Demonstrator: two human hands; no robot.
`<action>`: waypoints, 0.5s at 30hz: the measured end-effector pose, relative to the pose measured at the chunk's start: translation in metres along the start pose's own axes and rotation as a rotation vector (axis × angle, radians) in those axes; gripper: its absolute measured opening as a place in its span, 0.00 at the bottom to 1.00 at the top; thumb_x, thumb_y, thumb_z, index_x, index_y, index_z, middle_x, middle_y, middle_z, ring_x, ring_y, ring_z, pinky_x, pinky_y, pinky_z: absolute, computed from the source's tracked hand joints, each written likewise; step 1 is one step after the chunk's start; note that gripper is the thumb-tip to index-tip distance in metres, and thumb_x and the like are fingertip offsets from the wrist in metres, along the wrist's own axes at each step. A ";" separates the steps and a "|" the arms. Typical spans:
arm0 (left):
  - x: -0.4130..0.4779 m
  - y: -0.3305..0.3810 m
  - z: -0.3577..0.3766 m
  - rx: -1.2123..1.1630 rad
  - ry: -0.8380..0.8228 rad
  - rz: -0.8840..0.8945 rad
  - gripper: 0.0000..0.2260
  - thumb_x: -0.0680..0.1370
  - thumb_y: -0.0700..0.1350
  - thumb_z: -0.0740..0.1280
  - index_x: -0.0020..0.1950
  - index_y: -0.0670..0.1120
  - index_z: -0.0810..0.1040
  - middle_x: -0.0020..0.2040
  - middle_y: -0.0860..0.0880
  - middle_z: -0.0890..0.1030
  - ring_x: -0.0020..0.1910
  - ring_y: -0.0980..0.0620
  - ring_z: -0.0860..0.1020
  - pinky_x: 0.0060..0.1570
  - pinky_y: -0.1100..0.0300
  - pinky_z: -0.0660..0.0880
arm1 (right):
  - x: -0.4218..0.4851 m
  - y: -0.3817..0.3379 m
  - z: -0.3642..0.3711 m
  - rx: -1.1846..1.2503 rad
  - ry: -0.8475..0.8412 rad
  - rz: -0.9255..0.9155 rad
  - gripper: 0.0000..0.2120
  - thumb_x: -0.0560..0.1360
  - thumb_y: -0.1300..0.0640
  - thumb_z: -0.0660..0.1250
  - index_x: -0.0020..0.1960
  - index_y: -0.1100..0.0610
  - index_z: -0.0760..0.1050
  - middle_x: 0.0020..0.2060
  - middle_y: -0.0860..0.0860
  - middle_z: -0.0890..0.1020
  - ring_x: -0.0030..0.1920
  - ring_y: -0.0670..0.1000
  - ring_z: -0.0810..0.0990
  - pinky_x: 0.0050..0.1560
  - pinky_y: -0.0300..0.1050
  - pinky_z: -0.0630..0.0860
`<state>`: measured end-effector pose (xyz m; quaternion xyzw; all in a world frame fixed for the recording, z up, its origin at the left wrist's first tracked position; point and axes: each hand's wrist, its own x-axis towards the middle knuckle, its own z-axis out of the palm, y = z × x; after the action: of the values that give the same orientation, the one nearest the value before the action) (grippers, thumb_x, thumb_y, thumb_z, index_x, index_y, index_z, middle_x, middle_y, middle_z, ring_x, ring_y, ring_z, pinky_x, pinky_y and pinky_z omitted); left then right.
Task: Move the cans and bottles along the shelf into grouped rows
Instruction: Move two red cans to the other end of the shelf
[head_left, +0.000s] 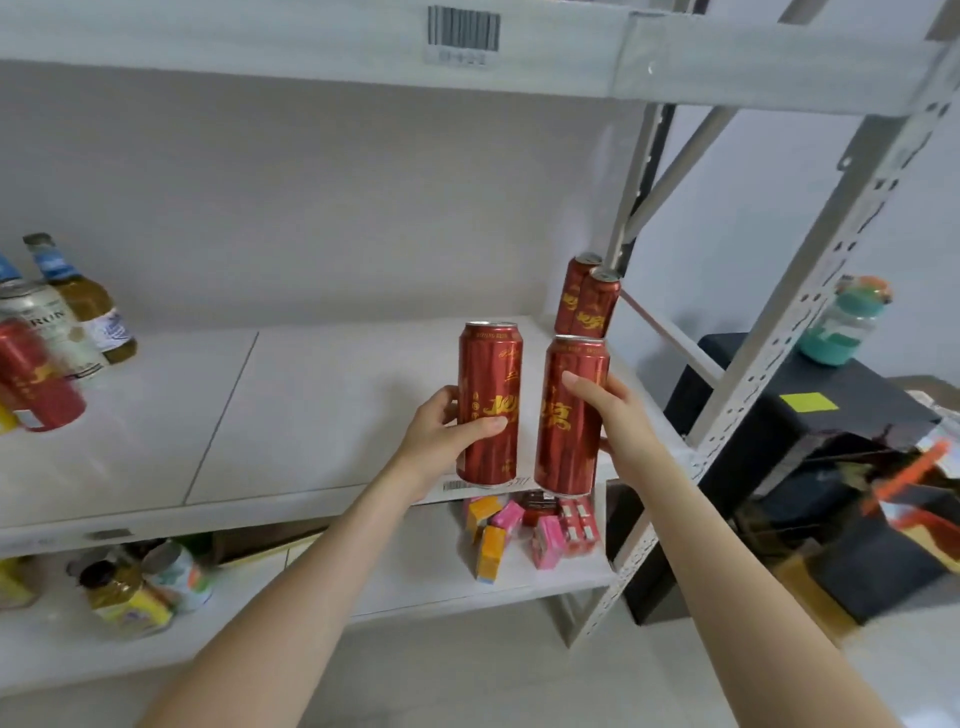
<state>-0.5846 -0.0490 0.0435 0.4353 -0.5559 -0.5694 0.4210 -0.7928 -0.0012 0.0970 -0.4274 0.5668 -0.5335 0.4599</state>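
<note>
I hold two tall red cans upright over the front right edge of the white shelf (311, 405). My left hand (447, 431) grips the left red can (491, 384) around its middle. My right hand (610, 415) grips the right red can (571, 447) from its right side. Two more red cans (589, 301) stand together at the shelf's back right corner. At the far left stand a red can (36, 379), a silver can (49, 327) and two glass bottles (88, 301) with blue labels.
A grey metal upright (769, 353) and braces frame the shelf's right end. The lower shelf holds small orange and pink cartons (524, 530) and jars (130, 597). A black box (779, 431) with a teal jar (841, 322) on it stands to the right.
</note>
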 end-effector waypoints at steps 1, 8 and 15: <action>0.006 0.000 0.011 0.008 -0.006 0.000 0.28 0.62 0.56 0.79 0.59 0.52 0.77 0.57 0.48 0.83 0.56 0.50 0.82 0.54 0.50 0.81 | 0.005 0.001 -0.013 -0.001 -0.003 -0.004 0.13 0.74 0.50 0.72 0.58 0.47 0.77 0.52 0.50 0.84 0.51 0.49 0.83 0.42 0.41 0.75; 0.063 -0.005 0.073 0.064 -0.037 0.007 0.29 0.59 0.59 0.79 0.58 0.56 0.78 0.57 0.50 0.83 0.57 0.51 0.81 0.59 0.44 0.78 | 0.058 0.013 -0.085 0.013 0.020 -0.017 0.14 0.74 0.50 0.72 0.58 0.46 0.76 0.53 0.48 0.84 0.53 0.50 0.82 0.44 0.42 0.74; 0.113 -0.008 0.112 0.078 -0.002 0.018 0.28 0.61 0.54 0.79 0.58 0.54 0.76 0.57 0.50 0.82 0.57 0.49 0.80 0.59 0.46 0.77 | 0.115 0.023 -0.126 0.040 0.009 -0.058 0.19 0.72 0.48 0.74 0.61 0.45 0.76 0.54 0.47 0.84 0.54 0.49 0.82 0.48 0.44 0.76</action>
<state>-0.7226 -0.1278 0.0323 0.4457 -0.5819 -0.5440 0.4083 -0.9398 -0.0850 0.0677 -0.4321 0.5454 -0.5597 0.4500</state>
